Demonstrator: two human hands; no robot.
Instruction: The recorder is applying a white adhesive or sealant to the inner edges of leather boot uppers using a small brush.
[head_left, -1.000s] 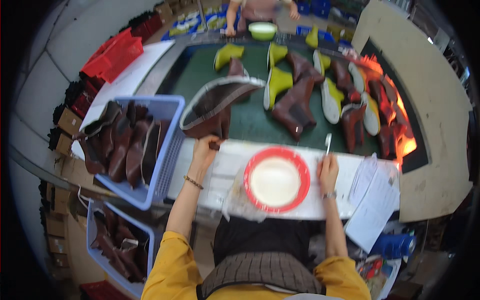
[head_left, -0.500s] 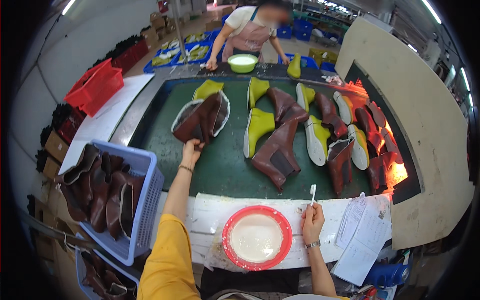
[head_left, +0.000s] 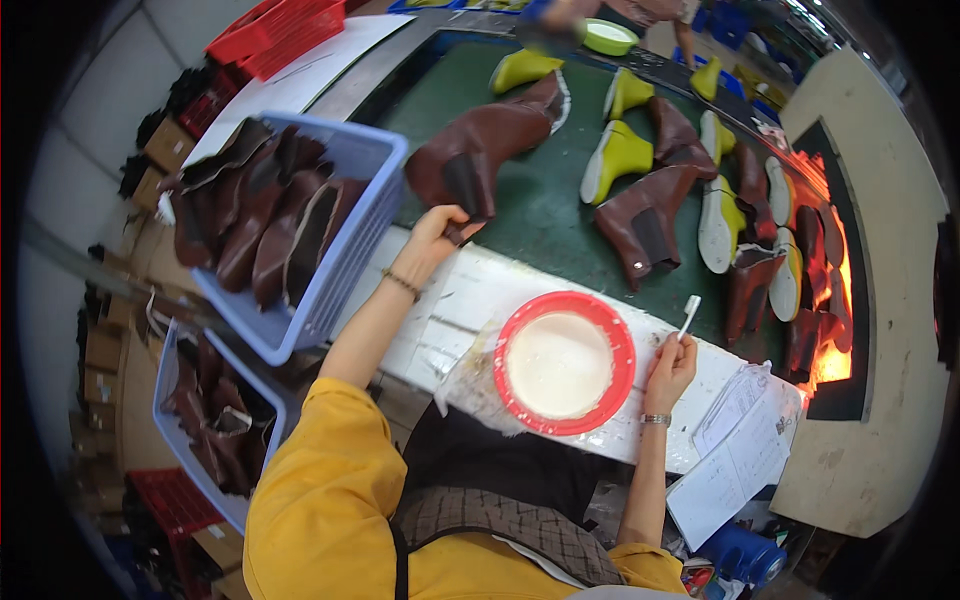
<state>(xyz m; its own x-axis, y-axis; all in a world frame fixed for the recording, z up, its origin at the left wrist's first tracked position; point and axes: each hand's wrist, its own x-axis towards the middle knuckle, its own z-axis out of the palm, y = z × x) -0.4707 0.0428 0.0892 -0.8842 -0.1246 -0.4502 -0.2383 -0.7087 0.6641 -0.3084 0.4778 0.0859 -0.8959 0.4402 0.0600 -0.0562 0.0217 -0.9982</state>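
Observation:
My left hand (head_left: 440,238) pinches the top edge of a brown leather boot upper (head_left: 495,135) with a dark elastic side panel, which lies over the near left part of the green work surface (head_left: 545,215). Upright between the fingers of my right hand (head_left: 671,372) is a white toothbrush (head_left: 690,314), its bristle end pointing up. Between my hands stands a red bowl (head_left: 622,372) of creamy white liquid. Beyond the boot upper lies a yellow-green shoe form (head_left: 525,68). More boot uppers and forms are spread to the right, among them a brown upper (head_left: 650,215).
A blue basket (head_left: 345,250) piled with brown uppers stands at my left, a second blue basket (head_left: 270,455) below it. On the right, an orange-glowing opening (head_left: 835,350) sits in a beige panel. Papers (head_left: 735,455) lie near my right wrist. Across the surface is another person.
The view has swung left and downward. My left hand has drawn the boot upper toward the blue basket and the near edge, turning it. My right hand still holds the toothbrush.

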